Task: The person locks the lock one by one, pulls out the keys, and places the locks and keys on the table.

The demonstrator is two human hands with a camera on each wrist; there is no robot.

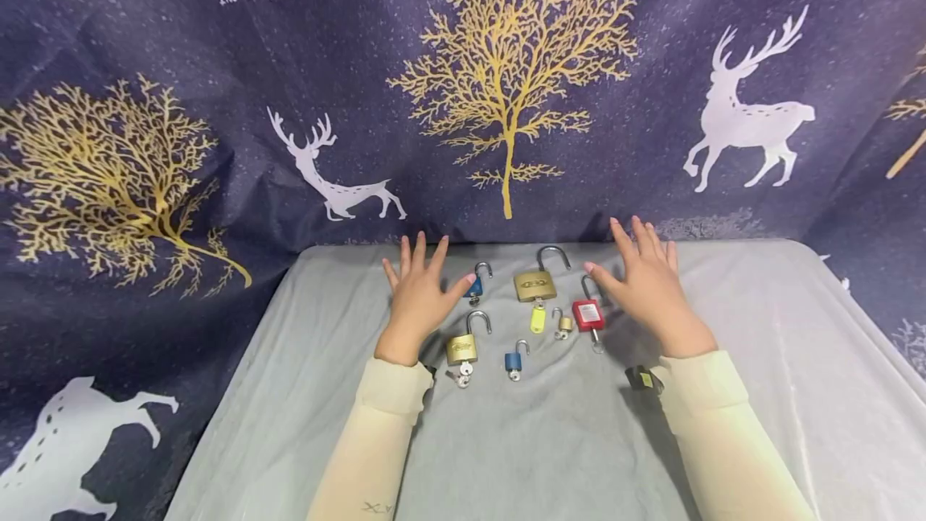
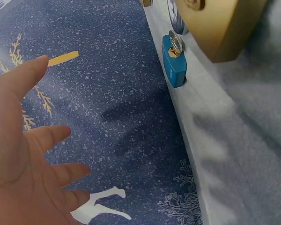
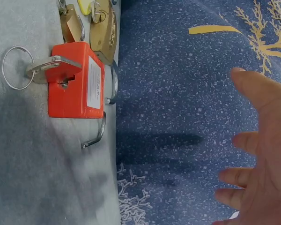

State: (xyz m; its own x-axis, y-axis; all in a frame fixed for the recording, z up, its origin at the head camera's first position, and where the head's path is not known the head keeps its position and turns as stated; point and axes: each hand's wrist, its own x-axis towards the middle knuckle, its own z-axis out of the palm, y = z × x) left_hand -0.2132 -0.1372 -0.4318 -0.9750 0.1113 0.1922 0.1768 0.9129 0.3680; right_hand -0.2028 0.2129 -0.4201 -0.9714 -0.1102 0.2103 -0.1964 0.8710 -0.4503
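Both your hands hover spread over six padlocks on the grey-clothed worktop [image 1: 723,392], each grip holding nothing.

Backdrop: dark blue hanging cloth with gold trees and white deer [image 1: 217,103]. Your left hand [image 1: 418,296] has its fingers fanned, thumb tip just beside the small blue padlock at the back [image 1: 475,286]. Your right hand [image 1: 647,284] is spread too, thumb just beside the red square padlock with white label [image 1: 588,314], key and ring in its base. Between your hands: large brass padlock with yellow-tagged key [image 1: 536,285] at the back, shackle raised; medium brass padlock with silver key [image 1: 462,346] near your left wrist; small blue padlock at the front [image 1: 514,360]; tiny brass padlock [image 1: 563,324] just beside the red one.
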